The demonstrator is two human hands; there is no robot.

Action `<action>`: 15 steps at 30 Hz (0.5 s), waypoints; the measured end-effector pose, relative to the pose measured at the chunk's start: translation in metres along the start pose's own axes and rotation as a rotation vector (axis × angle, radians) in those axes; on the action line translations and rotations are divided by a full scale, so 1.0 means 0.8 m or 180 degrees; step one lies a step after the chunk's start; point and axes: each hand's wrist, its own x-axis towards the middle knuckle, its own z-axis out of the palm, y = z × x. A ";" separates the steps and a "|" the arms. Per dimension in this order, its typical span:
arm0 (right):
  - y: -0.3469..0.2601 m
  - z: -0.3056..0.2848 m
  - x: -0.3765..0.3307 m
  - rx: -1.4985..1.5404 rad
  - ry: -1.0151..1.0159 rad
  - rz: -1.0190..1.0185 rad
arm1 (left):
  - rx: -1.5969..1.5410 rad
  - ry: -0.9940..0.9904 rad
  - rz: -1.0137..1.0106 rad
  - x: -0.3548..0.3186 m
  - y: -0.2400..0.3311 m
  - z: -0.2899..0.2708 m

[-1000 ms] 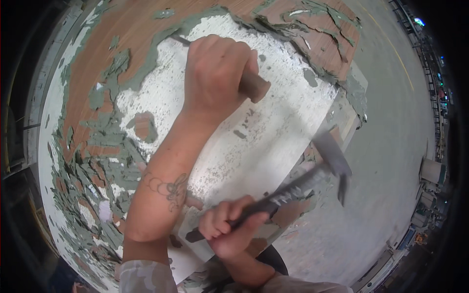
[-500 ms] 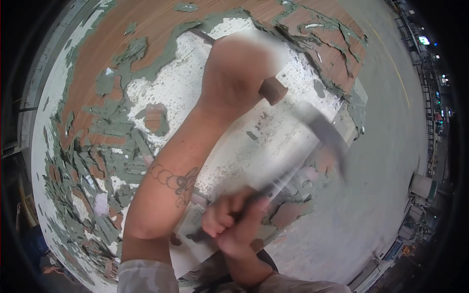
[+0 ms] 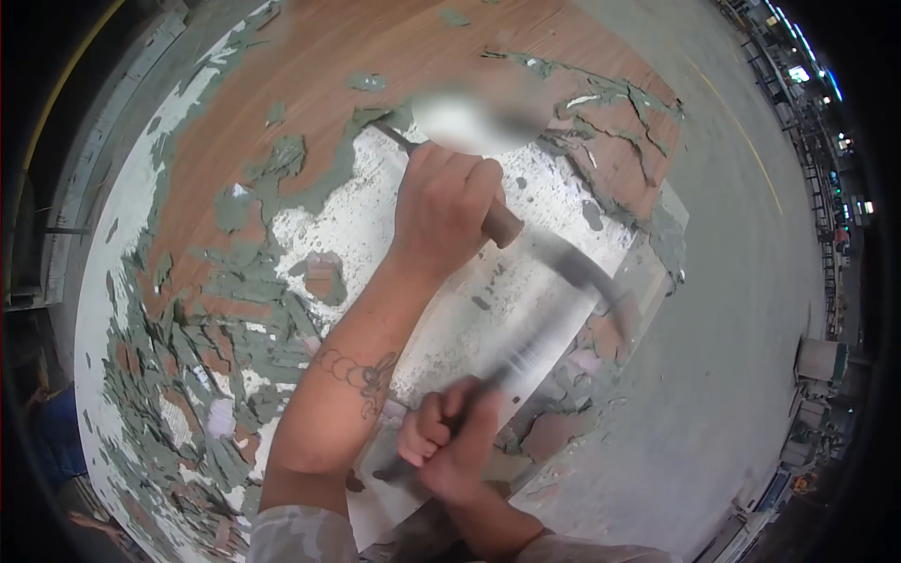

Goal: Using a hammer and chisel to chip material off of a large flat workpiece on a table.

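My left hand (image 3: 449, 202) is wrapped round a chisel (image 3: 504, 225), whose wooden butt sticks out toward the lower right. The chisel's thin metal blade points up and left, its tip at the border of the brown wood-grain layer (image 3: 488, 33). In my right hand (image 3: 455, 439) is a hammer (image 3: 571, 265), gripped by its dark handle and smeared by motion. The hammer's head is close to the chisel's butt, with a small gap between them. Beneath both hands lies a speckled white surface (image 3: 441, 324), bared where the layer is gone.
Torn greenish-grey flakes (image 3: 216, 441) cover the left part of the large panel. Lifted brown strips (image 3: 624, 127) lie at the upper right. Beyond the panel stretches a grey floor (image 3: 723, 281). Equipment (image 3: 821, 361) lines the right side, and part of another person (image 3: 61, 436) shows far left.
The hammer's head has come nearer the chisel's butt. My left hand and the chisel sit lower in the picture, while the whole view has shifted somewhat. Both grips are kept.
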 end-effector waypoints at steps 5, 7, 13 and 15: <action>-0.016 -0.008 0.001 -0.0024 -0.0054 -0.0908 | -0.0080 0.0125 -0.0074 0.004 -0.004 -0.006; -0.037 -0.012 -0.002 -0.0114 -0.0023 -0.0997 | -0.0122 0.0134 -0.0088 0.005 -0.004 -0.010; -0.065 -0.026 -0.014 -0.0652 0.0040 -0.0838 | -0.0336 0.0309 0.0060 0.002 0.035 -0.014; -0.070 -0.023 -0.020 -0.1087 0.0205 -0.0743 | -0.0488 0.0319 0.0045 0.004 0.042 -0.015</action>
